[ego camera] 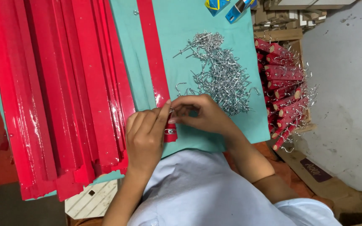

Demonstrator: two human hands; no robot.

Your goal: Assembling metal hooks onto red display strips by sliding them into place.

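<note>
Head view, looking straight down at a desk covered in teal cloth. Left hand pressed down on the near end of a single red painted wooden strip, fingers together, thumb up along the strip's right edge. Small metal clip or bracket visible on the strip just beside that thumb, near the desk's front edge. Right hand curled over, fingertips pinching a small silver hook right at the strip's edge, touching the left thumb tip. Can't tell exactly how the hook sits against the wood, too much finger in the way.

Strip itself running from the far edge of the desk down toward the front, roughly mid-desk, slightly tilted.

Just behind the right hand, a big tangled pile of silver metal hooks on the cloth, toward the desk's right side. A few loose ones scattered at the pile's near edge.

Left half of the desk taken up by a thick stack of long red strips, glossy, overhanging the front edge.

Off the right edge, a wooden crate holding short red pieces with hooks already in them, heaped any old way. Couple of blue and yellow boxes at the far edge. Light blue shirt at the bottom of the view.
</note>
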